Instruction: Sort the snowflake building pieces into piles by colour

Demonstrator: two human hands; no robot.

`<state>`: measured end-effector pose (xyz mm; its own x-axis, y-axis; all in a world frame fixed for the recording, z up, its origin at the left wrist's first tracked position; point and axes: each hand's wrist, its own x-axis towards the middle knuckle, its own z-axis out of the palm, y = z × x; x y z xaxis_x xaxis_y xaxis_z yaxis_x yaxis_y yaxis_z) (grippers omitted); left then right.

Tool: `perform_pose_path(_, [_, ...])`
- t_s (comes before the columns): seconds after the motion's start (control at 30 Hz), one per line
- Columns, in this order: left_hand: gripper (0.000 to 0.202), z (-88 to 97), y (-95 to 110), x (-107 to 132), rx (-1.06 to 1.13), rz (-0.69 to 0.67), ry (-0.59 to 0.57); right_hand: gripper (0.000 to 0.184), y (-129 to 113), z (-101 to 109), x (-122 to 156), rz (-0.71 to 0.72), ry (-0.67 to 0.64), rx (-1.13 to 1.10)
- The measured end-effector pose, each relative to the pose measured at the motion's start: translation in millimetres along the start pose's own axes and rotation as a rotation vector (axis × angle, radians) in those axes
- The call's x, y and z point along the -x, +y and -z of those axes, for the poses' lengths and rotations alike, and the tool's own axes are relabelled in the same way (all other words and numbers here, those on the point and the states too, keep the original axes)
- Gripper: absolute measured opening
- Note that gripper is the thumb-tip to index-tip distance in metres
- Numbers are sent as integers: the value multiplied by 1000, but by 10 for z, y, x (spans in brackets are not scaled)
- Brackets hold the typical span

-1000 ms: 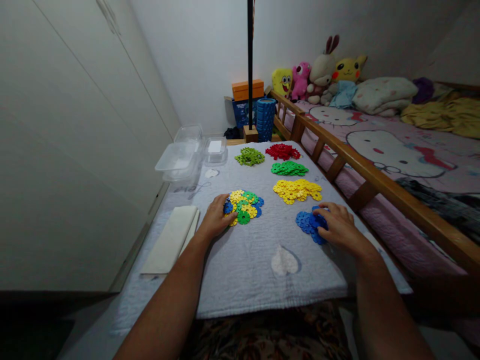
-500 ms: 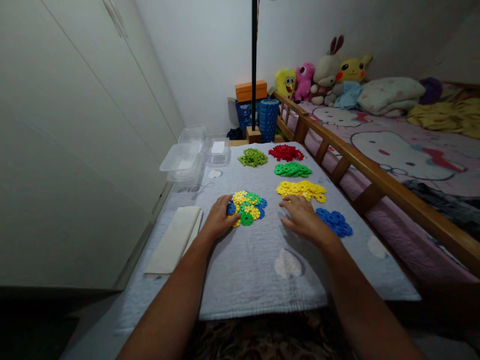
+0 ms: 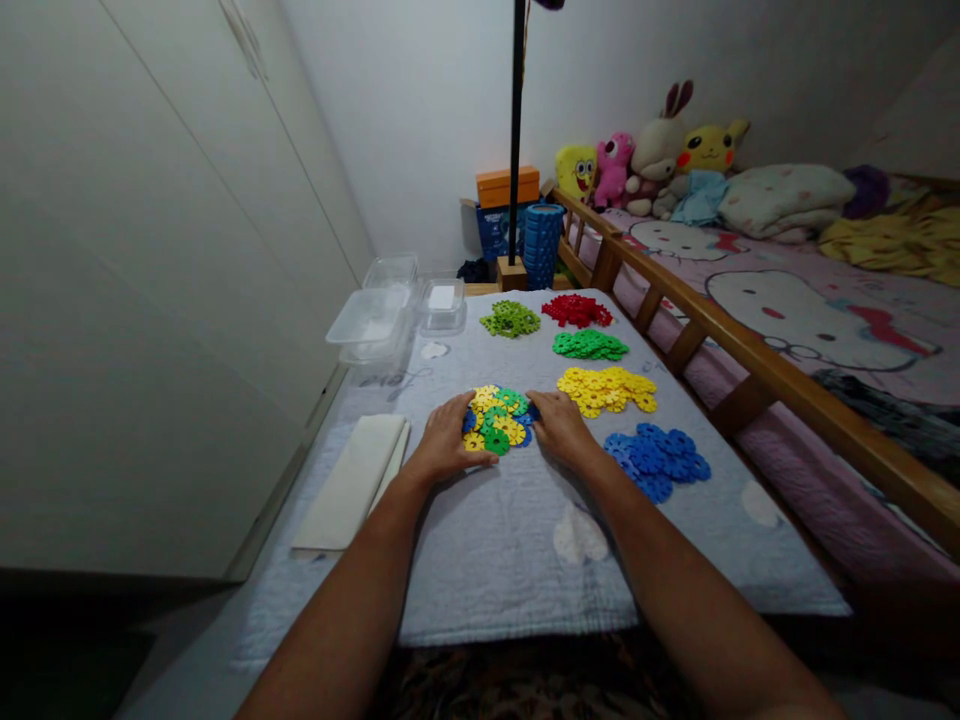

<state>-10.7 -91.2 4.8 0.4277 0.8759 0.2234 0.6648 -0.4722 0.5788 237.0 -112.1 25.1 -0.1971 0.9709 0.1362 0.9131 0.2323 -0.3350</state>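
Note:
A mixed pile of yellow, green and blue notched plastic discs (image 3: 496, 418) lies on the cloth-covered table between my hands. My left hand (image 3: 448, 440) rests against the pile's left side, fingers spread with the thumb stretched along its near edge. At the right side my right hand (image 3: 559, 428) touches the blue discs, its fingers apart. To the right lie single-colour piles: yellow discs (image 3: 606, 390), blue discs (image 3: 654, 460) and green discs (image 3: 589, 345). Farther back are red pieces (image 3: 577, 310) and lime-green pieces (image 3: 510, 318).
A folded cream cloth (image 3: 352, 485) lies on the left of the table. Clear plastic containers (image 3: 367, 318) stand at the back left, beside a smaller clear box (image 3: 442, 305). A bed with a wooden rail (image 3: 690, 315) borders the right side. A black pole (image 3: 515, 140) rises behind the table.
My right hand has moved left from near the yellow pile to the mixed pile's right side, uncovering more of the blue pile. My left thumb has shifted to the near edge.

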Motion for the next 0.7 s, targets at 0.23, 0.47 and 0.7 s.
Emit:
perform_pose_path(0.23, [125, -39, 11, 35, -102, 35, -14, 50, -29, 103, 89, -24, 24, 31])
perform_pose_path(0.47, [123, 7, -125, 73, -145, 40, -40, 40, 165, 359, 339, -53, 30, 101])
perform_pose_path(0.7, [95, 110, -88, 69, -164, 95, -28, 37, 745, 744, 840, -100, 86, 91])
